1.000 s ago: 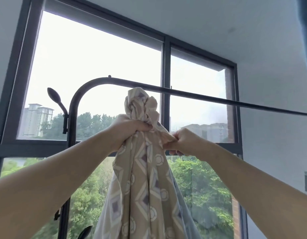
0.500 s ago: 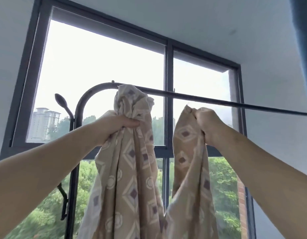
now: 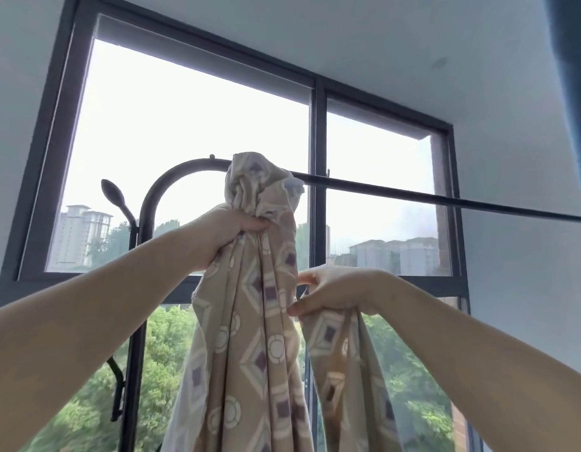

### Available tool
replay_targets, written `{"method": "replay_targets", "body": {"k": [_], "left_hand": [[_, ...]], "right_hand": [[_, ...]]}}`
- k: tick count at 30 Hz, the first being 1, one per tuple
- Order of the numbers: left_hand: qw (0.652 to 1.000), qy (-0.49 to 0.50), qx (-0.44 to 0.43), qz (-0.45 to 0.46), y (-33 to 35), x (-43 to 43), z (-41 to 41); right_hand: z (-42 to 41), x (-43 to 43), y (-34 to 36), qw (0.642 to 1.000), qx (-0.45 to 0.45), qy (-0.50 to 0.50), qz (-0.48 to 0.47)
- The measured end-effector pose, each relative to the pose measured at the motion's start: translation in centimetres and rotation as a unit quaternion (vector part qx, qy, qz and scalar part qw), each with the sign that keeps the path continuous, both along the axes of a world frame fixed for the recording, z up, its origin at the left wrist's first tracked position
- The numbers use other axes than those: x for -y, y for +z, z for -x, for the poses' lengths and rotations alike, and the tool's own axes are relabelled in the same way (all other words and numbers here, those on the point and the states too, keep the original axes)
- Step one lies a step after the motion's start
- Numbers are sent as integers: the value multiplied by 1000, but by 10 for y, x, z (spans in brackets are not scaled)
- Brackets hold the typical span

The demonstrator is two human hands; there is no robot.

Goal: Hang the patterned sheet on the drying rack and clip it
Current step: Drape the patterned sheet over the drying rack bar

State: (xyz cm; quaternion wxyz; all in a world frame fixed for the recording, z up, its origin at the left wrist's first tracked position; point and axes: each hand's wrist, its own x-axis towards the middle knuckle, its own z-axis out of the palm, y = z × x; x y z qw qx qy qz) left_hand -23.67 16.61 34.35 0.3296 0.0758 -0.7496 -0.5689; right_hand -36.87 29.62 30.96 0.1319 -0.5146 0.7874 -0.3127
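Head view, looking up toward the window. Left hand (image 3: 232,228): fingers (image 3: 254,226) clamped in a fist around a gathered bunch of the patterned sheet (image 3: 250,337), gripping just below the crumpled top of the bunch. Right hand (image 3: 336,291): lower and to the right; thumb and forefinger pinched together on a separate fold of the same sheet, other fingers curled around the cloth that falls below the palm. The two hands are apart, the left clearly higher than the right.

Sheet: beige with pale diamonds, dark squares and ringed circles. Its bunched top rises above the left fist and meets the horizontal bar of the drying rack (image 3: 413,196), covering the bar at that spot; whether it is draped over or only held against the bar, cannot tell. A small pale patch shows at the right edge of the bunch near the bar; too blurred to identify. From the left fist the cloth hangs in long vertical folds out of the bottom of the frame; a second hanging length drops from the right hand, beside the first.

Rack: dark metal, the bar running right from a curved upright at left, with a leaf-shaped hook (image 3: 114,194) beside the curve.

Behind: dark-framed window (image 3: 318,132), bright sky, pale tower blocks, green trees. Both forearms bare.
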Motion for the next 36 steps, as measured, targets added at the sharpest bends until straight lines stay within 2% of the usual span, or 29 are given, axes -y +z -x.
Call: {"method": "replay_targets", "body": {"k": [3, 6, 9, 12, 15, 17, 20, 22, 25, 28, 31, 34, 36], "left_hand": [[1000, 0, -6, 3, 0, 3, 1], [1000, 22, -11, 12, 0, 14, -1], [998, 43, 15, 37, -5, 26, -5], [995, 8, 76, 55, -18, 26, -5], [985, -60, 122, 105, -37, 11, 3], [989, -70, 100, 79, -53, 1, 14], [999, -22, 32, -19, -65, 5, 24], [999, 5, 8, -48, -62, 13, 26], [995, 32, -17, -91, -51, 20, 26], [995, 15, -20, -100, -39, 21, 21], [996, -5, -17, -90, -21, 13, 16], [998, -13, -44, -46, -15, 14, 12], [997, -16, -39, -60, -14, 16, 10]], "right_hand": [[1, 8, -5, 1000, 10, 3, 26], [13, 3, -2, 993, 7, -45, 107], [20, -5, 5, 970, 9, -89, 225], [19, 2, 8, 943, -45, -108, 310], [7, 17, 6, 925, -78, -72, 364], [-2, 25, 5, 923, -88, -36, 372], [-5, 21, 8, 925, -104, -14, 365], [-2, 11, 11, 937, -86, -25, 338], [7, -1, 10, 984, -49, -58, 159], [12, -2, -5, 997, -62, -43, -5], [15, 9, -23, 997, -54, -32, -37], [14, 22, -33, 999, -47, -18, -9], [14, 25, -33, 999, -41, -5, 0]]}}
